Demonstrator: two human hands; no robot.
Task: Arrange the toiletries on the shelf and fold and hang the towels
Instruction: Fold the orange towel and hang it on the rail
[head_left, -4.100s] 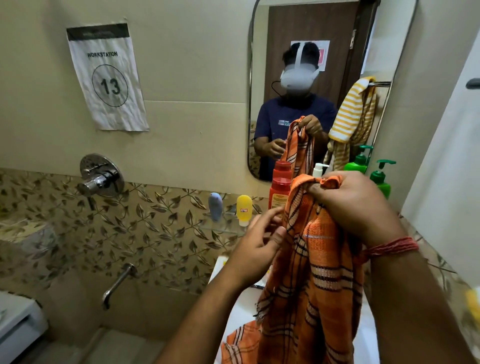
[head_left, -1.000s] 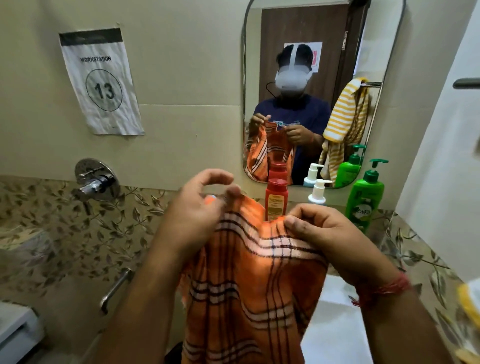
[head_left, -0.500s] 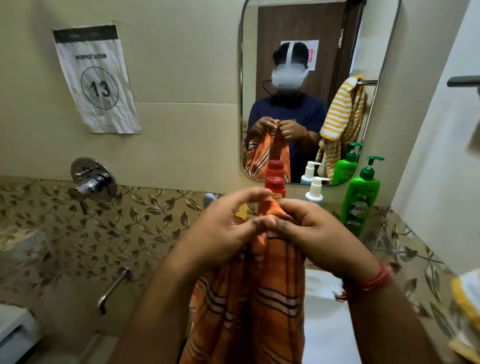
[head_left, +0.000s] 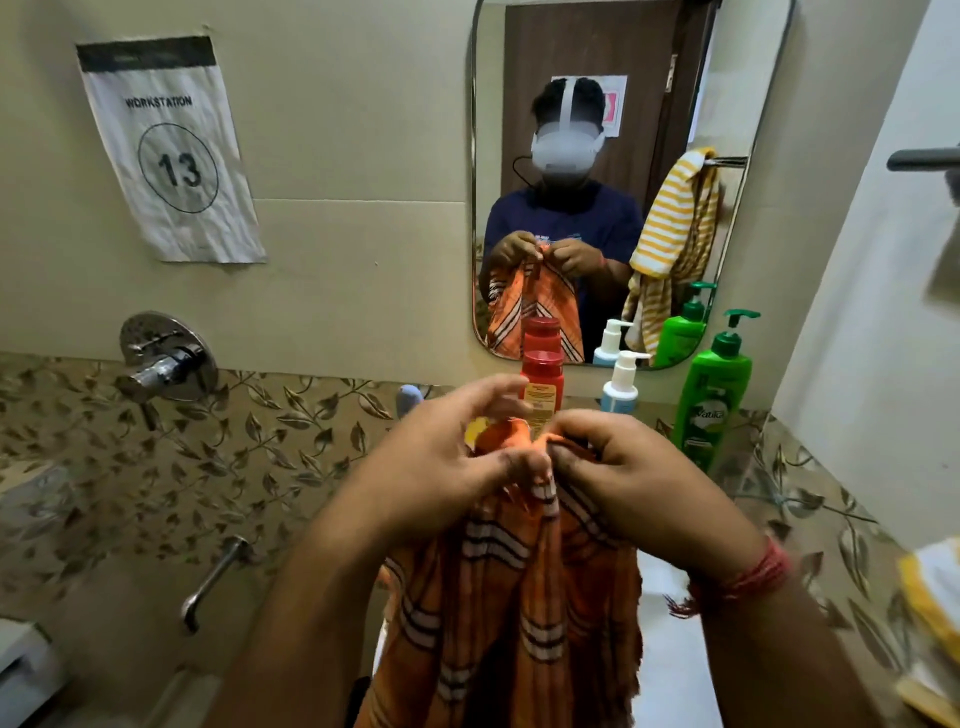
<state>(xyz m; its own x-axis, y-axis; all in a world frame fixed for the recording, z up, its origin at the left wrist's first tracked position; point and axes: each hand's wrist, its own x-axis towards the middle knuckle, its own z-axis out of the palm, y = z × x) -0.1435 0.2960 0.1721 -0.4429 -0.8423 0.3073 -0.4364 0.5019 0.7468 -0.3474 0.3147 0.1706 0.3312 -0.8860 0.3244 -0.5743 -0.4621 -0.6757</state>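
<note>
Both hands are raised together in the near centre, clamped on the top edge of an orange plaid towel (head_left: 519, 597) that hangs straight down from them in a bunched fold. The left hand (head_left: 441, 462) pinches the cloth between thumb and a lower finger, with its index finger lifted and curved free above. The right hand (head_left: 628, 478), a red thread band on its wrist, has its fingers curled tight round the gathered corner, touching the left hand. Beyond the hands, along the far wall, stands a row of toiletries: a red bottle (head_left: 543, 387) with a yellow label just behind the fingertips, a small white pump bottle (head_left: 621, 384) to its right, and a tall green pump bottle (head_left: 711, 400) further right. A small blue-grey tube (head_left: 409, 397) peeks out to the left of the left hand. The mirror (head_left: 613, 156) above reflects the person holding the towel and a yellow striped towel (head_left: 670, 223) hung on a rail. On the left wall hang a paper sign (head_left: 171, 150) reading WORKSTATION 13 and a chrome shower valve (head_left: 166, 361).
</note>
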